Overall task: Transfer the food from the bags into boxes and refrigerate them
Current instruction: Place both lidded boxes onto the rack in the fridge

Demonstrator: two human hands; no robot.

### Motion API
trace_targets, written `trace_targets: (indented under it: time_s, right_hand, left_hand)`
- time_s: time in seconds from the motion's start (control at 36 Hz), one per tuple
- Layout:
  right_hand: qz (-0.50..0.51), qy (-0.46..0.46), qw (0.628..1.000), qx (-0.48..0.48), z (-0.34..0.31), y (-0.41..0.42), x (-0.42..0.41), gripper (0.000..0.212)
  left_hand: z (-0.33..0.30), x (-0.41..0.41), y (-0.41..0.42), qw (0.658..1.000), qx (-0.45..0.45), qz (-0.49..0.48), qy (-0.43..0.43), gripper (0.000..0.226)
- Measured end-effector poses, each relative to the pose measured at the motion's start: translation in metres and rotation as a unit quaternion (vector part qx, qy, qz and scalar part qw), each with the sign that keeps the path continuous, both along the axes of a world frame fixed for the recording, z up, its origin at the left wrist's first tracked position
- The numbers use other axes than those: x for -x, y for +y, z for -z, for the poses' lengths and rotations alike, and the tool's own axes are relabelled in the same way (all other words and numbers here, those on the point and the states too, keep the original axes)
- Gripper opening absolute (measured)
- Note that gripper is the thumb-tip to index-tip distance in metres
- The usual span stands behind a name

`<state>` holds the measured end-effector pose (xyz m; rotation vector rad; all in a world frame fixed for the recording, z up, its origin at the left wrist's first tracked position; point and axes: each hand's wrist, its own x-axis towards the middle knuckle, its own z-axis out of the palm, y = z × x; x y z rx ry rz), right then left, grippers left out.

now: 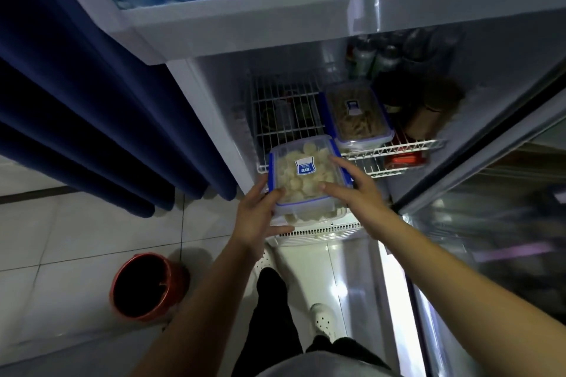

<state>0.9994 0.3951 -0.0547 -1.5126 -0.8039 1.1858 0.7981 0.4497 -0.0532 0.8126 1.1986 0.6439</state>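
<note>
Both hands on one clear box (306, 180) with blue lid clips, pale round food pieces inside. Left hand (260, 217) grips its near-left corner, thumb over the lid edge, fingers underneath. Right hand (355, 193) holds the right side, fingers spread across the lid, thumb on top near the front. Box sits at the front edge of the wire shelf (398, 147) in the open fridge, near end overhanging. Second box (355, 113) with brownish contents rests on the same shelf, just behind and to the right, lid on. Dark bottles (373, 58) stand at the back. Red bucket (144, 285) on the tiled floor, blue curtain (92, 101) left of the fridge.
</note>
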Motion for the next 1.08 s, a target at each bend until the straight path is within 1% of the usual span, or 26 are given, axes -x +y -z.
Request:
trace_targets:
  time_s: [0.08, 0.17, 0.25, 0.31, 0.36, 0.44, 0.5, 0.69, 0.78, 0.89, 0.97, 1.03, 1.06, 1.08]
  right_hand:
    - [-0.006, -0.003, 1.0, -0.009, 0.003, 0.0, -0.003, 0.063]
    - [-0.024, -0.011, 1.0, -0.007, 0.003, 0.003, -0.008, 0.067]
    - [-0.038, -0.02, 0.999, 0.0, 0.006, 0.01, -0.006, 0.075]
    - [-0.052, -0.044, 0.998, -0.003, 0.009, 0.012, -0.004, 0.083]
    - [-0.066, -0.095, 0.993, 0.003, 0.015, 0.013, -0.003, 0.086]
    - [-0.08, -0.176, 0.981, 0.015, 0.02, 0.017, -0.006, 0.079]
    - [-0.093, -0.197, 0.976, 0.014, 0.02, 0.019, -0.007, 0.074]
    - [-0.078, -0.304, 0.949, 0.028, 0.022, 0.022, 0.001, 0.064]
    - [-0.062, -0.317, 0.946, 0.023, 0.017, 0.022, 0.004, 0.058]
    - [-0.051, -0.32, 0.946, 0.015, 0.007, 0.033, 0.005, 0.05]
    - [-0.061, -0.322, 0.944, 0.027, 0.001, 0.044, 0.003, 0.049]
    - [-0.065, -0.32, 0.945, 0.034, -0.001, 0.048, 0.0, 0.049]
    - [-0.063, -0.322, 0.944, 0.033, -0.001, 0.049, -0.001, 0.049]
    - [-0.058, -0.326, 0.943, 0.03, 0.0, 0.049, -0.003, 0.049]
  left_hand:
    - [0.004, 0.002, 0.005, 1.0, -0.014, -0.014, -0.001, 0.053]
    - [0.002, 0.0, 0.016, 1.0, -0.031, 0.0, -0.001, 0.051]
    - [0.002, -0.003, 0.028, 1.0, -0.016, 0.003, -0.005, 0.053]
    - [0.004, -0.007, 0.032, 1.0, -0.008, -0.003, 0.0, 0.052]
    - [0.007, -0.011, 0.035, 1.0, -0.006, -0.007, 0.003, 0.046]
    - [0.011, -0.014, 0.038, 1.0, -0.003, -0.017, -0.012, 0.047]
    - [0.012, -0.014, 0.038, 1.0, -0.01, -0.01, -0.018, 0.051]
    - [0.007, -0.017, 0.037, 0.992, -0.086, 0.085, 0.035, 0.077]
    - [0.003, -0.018, 0.039, 0.989, -0.107, 0.087, 0.053, 0.083]
    - [0.002, -0.024, 0.047, 0.986, -0.134, 0.073, 0.062, 0.075]
    - [0.002, -0.028, 0.053, 0.98, -0.153, 0.077, 0.1, 0.07]
    - [0.0, -0.031, 0.053, 0.971, -0.174, 0.1, 0.133, 0.072]
    - [0.001, -0.032, 0.053, 0.963, -0.19, 0.114, 0.156, 0.075]
    - [0.003, -0.034, 0.051, 0.948, -0.215, 0.134, 0.193, 0.078]
